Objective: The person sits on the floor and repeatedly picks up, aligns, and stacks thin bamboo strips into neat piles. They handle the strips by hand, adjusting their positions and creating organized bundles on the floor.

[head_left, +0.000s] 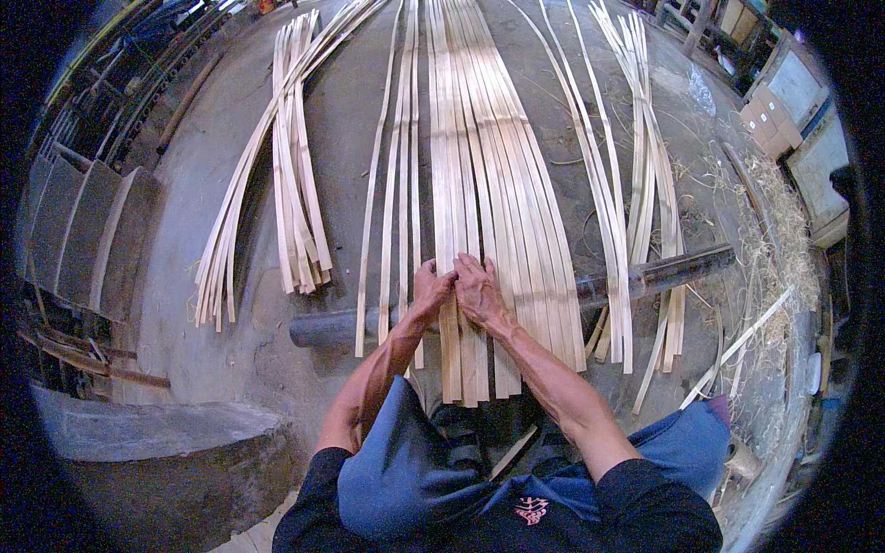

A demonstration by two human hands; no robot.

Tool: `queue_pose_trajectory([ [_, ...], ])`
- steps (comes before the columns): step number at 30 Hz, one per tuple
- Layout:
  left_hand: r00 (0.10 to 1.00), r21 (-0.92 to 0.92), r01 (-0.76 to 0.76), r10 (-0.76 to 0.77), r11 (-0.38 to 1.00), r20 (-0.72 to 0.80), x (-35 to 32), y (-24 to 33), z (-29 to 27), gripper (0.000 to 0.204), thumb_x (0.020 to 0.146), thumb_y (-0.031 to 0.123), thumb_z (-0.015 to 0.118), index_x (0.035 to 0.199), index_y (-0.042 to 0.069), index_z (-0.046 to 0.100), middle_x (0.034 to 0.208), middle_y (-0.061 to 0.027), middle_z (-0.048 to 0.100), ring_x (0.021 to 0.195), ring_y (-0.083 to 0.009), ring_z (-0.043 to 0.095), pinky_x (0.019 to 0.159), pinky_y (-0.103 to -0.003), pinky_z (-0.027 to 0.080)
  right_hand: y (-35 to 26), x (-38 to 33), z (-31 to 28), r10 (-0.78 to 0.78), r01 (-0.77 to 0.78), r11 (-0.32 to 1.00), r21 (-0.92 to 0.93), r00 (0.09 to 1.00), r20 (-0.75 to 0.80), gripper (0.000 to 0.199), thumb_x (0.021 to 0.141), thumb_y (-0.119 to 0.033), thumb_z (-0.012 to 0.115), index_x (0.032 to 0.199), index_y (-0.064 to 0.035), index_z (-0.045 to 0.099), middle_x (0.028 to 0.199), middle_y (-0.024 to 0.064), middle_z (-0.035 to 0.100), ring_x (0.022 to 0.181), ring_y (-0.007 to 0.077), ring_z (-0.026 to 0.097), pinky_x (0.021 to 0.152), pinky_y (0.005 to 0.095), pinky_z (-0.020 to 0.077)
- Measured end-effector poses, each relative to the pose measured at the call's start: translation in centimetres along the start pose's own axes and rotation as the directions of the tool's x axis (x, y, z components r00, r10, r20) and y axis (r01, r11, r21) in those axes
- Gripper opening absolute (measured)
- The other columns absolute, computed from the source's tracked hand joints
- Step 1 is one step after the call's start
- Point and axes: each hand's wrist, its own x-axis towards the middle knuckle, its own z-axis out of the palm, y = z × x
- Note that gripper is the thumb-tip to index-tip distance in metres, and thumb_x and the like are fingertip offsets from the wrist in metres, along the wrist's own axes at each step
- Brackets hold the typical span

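Observation:
A wide row of long, pale, flat bamboo strips [502,184] runs away from me, laid side by side. Their near ends lie across a dark round pole [346,327] on the floor. At the left edge of this row, my left hand [431,288] is closed, its curled fingers gripping the strips. My right hand [481,293] touches it at the thumb side and bends its fingers over the neighbouring strips, pressing them together. Which single strips the fingers hold is partly hidden. A few separate strips [395,212] lie just left of my left hand.
Crossed bundles of strips lie at the left [295,184] and right [645,166]. Curly shavings [774,221] cover the floor at the far right, near a cardboard box [771,124]. A grey block [166,431] stands at lower left, with grey panels [88,230] beyond it.

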Motion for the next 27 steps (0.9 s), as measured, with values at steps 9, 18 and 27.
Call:
queue_pose_trajectory([
  [9,0.996,-0.014,0.092,-0.092,0.996,-0.015,0.4,-1.0,0.0,0.052,0.066,0.014,0.065,0.110,-0.008,0.047,0.099,-0.0179,0.058,0.089,-0.0215,0.057,0.078,-0.031,0.045,0.0,-0.9,0.5,0.011,-0.016,0.984,-0.177,0.999,-0.031,0.041,0.075,-0.009,0.043,0.114,0.0041,0.045,0.124,0.0172,0.042,0.119,0.0318,0.034,0.100,0.0498,0.0185],
  [18,0.985,-0.043,0.166,-0.164,0.985,0.061,-0.2,0.9,-0.7,0.034,0.071,0.017,0.062,0.095,-0.007,0.055,0.085,-0.0137,0.060,0.072,-0.0189,0.057,0.065,-0.030,0.046,0.9,-0.9,0.7,-0.004,-0.005,0.975,-0.220,0.999,-0.040,0.041,0.081,-0.016,0.042,0.119,-0.0016,0.043,0.125,0.0123,0.042,0.119,0.0297,0.035,0.101,0.0501,0.0170],
  [27,0.990,-0.004,0.141,-0.141,0.990,0.017,-0.7,1.6,-1.0,0.032,0.072,0.018,0.059,0.089,-0.009,0.058,0.079,-0.0122,0.061,0.070,-0.0175,0.057,0.061,-0.031,0.045,0.0,-1.0,0.2,-0.033,0.027,0.954,-0.300,0.999,-0.014,0.038,0.083,-0.019,0.042,0.118,-0.0029,0.044,0.127,0.0115,0.039,0.120,0.0317,0.031,0.099,0.0529,0.0177],
])
